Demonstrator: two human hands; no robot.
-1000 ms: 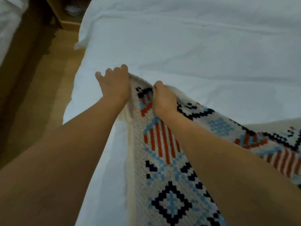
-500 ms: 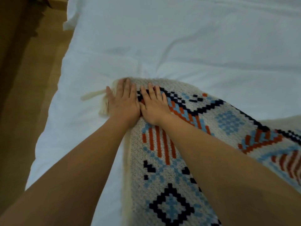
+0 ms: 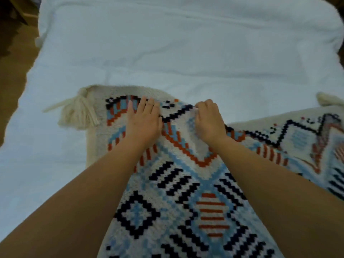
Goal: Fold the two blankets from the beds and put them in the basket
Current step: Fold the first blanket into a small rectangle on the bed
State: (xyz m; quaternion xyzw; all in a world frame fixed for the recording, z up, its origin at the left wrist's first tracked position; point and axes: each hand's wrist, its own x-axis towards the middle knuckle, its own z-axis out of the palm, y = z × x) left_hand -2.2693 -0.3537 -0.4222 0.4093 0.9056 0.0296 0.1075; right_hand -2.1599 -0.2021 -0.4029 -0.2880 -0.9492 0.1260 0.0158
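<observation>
The knit blanket lies on the white bed, left hand pressing it flat-fingered, right hand curled on a raised fold; soft and floppy, it probably handles best gripped at a tasselled corner.

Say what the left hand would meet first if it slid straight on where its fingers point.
The left hand lies flat on the blanket; ahead comes the blanket's cream border, then, it seems, only white bedsheet.
</observation>
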